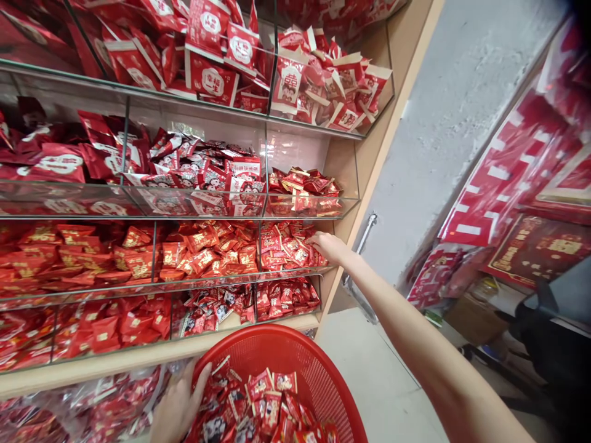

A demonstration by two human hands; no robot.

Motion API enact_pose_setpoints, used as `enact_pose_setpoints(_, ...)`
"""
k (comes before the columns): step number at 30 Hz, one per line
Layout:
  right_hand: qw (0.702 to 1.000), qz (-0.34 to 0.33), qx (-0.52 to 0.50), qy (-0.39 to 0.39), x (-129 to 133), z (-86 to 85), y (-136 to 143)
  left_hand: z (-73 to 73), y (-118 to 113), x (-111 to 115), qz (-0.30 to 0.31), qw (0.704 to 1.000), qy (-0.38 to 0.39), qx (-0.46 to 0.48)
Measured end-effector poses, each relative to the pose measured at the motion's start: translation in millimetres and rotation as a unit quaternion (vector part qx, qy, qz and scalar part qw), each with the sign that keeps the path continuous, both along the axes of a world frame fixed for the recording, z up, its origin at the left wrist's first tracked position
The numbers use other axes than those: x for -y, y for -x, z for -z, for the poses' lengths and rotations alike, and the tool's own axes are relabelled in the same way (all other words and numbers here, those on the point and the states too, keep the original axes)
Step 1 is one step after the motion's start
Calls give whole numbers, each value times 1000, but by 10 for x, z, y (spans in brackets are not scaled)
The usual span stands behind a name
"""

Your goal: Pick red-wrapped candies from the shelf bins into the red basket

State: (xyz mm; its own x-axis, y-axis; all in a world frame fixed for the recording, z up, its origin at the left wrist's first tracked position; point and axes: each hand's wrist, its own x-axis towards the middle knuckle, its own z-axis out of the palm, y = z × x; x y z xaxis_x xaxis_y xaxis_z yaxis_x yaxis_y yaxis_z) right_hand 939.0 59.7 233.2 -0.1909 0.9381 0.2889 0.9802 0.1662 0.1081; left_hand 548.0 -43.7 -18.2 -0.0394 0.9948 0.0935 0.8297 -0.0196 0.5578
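Note:
My right hand (327, 246) reaches into the right end of the third shelf row, its fingertips at the small red packets (293, 246) there; whether it grips one is too small to tell. My left hand (178, 400) is at the left rim of a red plastic basket (330, 375), thumb and fingers around the edge. Inside the basket lie many small red packets (270, 409), some with cartoon figures printed on them.
Clear-fronted shelves (198, 101) full of red packets rise in front and to the left. Plastic bags of packets (111, 400) lie under the lowest shelf. A grey wall (429, 123) stands to the right, with red wrapped goods (498, 178) beyond it.

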Motion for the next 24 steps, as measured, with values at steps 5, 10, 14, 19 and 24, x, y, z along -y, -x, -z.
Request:
enact_pose_setpoints(5,1000,-20,-20,12,-53,-28,-38,-23,1,7,14,999,-15,-26)
enact_pose_setpoints(10,995,-42,-70,-49,-1,-130,-130,-6,-3,14,12,999,-25,-43)
enact_pose_setpoints(14,979,-100,-125,-124,209,-247,-108,-34,-42,30,-5,999,8,-53)
enact_pose_setpoints(19,947,-208,-212,-123,658,-93,247,-112,-94,54,-15,995,73,-72)
enact_pose_setpoints(24,928,-244,-271,77,920,866,789,-158,-110,84,-9,994,80,-76)
